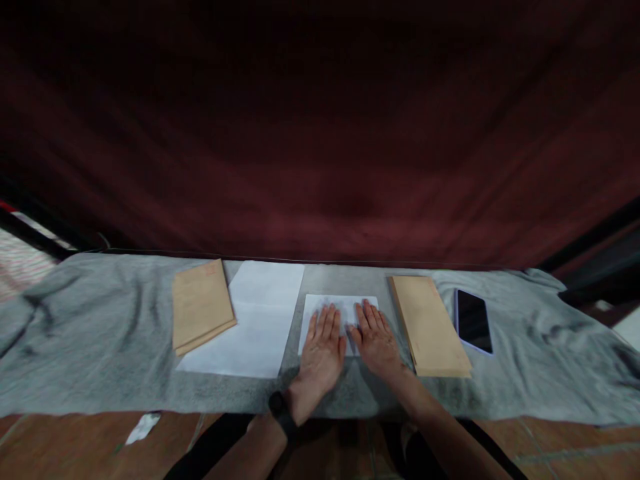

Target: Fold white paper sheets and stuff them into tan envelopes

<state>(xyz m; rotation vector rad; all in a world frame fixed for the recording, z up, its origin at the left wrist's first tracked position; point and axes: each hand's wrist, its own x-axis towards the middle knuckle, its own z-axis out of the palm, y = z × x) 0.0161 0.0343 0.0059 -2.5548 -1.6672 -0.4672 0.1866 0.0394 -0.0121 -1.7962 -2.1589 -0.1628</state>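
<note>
- One grey cloth (pixel 115 333) forms the surface I watch remotely; dark red curtain (pixel 320 167) behind, tiled floor (pixel 75 447) below.
- I see left hand (pixel 323 347) and right hand (pixel 378 339) stretched forward, palms down, side by side.
- Neither grips: fingers straight, both rest flat on the small white paper (pixel 348 311), between the large white sheet (pixel 263 320) and brown envelopes (pixel 435 327).
</note>
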